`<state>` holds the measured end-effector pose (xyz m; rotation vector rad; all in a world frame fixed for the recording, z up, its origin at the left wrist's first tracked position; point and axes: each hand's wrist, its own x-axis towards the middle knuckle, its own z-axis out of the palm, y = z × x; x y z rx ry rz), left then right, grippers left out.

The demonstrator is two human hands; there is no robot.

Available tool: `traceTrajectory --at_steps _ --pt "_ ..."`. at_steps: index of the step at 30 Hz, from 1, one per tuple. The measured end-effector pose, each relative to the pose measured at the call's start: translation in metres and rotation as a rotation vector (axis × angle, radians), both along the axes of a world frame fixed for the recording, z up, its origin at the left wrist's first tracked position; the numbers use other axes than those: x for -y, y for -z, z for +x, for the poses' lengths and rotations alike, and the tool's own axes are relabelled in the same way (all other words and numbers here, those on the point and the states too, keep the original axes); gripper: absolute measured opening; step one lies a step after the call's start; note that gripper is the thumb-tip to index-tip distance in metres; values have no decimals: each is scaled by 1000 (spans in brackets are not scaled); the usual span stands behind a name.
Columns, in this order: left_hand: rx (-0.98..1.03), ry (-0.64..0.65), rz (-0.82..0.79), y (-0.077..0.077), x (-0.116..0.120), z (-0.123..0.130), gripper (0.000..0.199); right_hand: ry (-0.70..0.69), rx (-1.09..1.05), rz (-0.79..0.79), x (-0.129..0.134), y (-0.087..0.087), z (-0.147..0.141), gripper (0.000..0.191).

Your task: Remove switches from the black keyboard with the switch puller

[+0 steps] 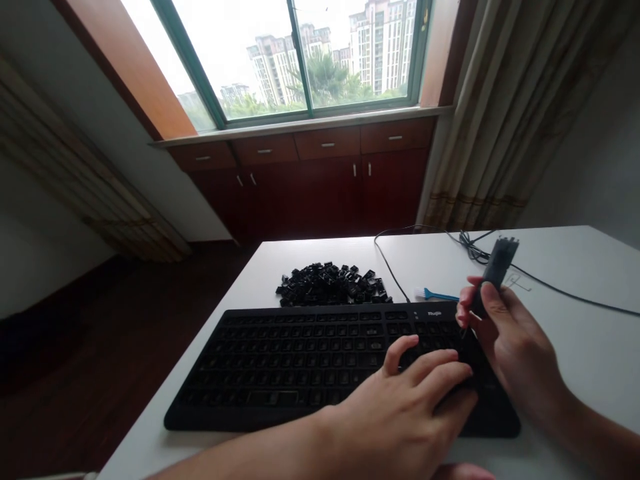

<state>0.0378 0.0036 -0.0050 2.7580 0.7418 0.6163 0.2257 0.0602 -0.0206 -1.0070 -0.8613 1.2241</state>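
Observation:
My left hand (415, 393) lies flat on the right part of a black computer keyboard (280, 373), its fingers resting on the keys and holding nothing. Just above it, my right hand (515, 333) grips a black handheld tool (496, 269) with a thin metal tip pointing down near the keyboard's top right corner. Beyond the keyboard sits a heap of loose black keycaps (330, 285). A small blue brush (435, 295) lies on the table between the heap and my right hand, its far end hidden behind my fingers.
The keyboard lies on a white table (590, 347), with a black cable (550, 290) looping across its far side. Beyond the table's far edge stand dark red wooden cabinets (320, 187) under a window. Curtains hang at the right.

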Motion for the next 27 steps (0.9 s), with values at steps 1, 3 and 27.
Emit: traceTrajectory --at_steps 1,3,27 --pt "7 -6 -22 -2 0 0 59 2 4 -1 0 1 0 23" --pt "20 -12 -43 -4 1 -2 57 3 6 1 1 2 1 22" --pt "-308 -684 149 -23 -50 -62 58 -24 108 8 -2 6 3 26"
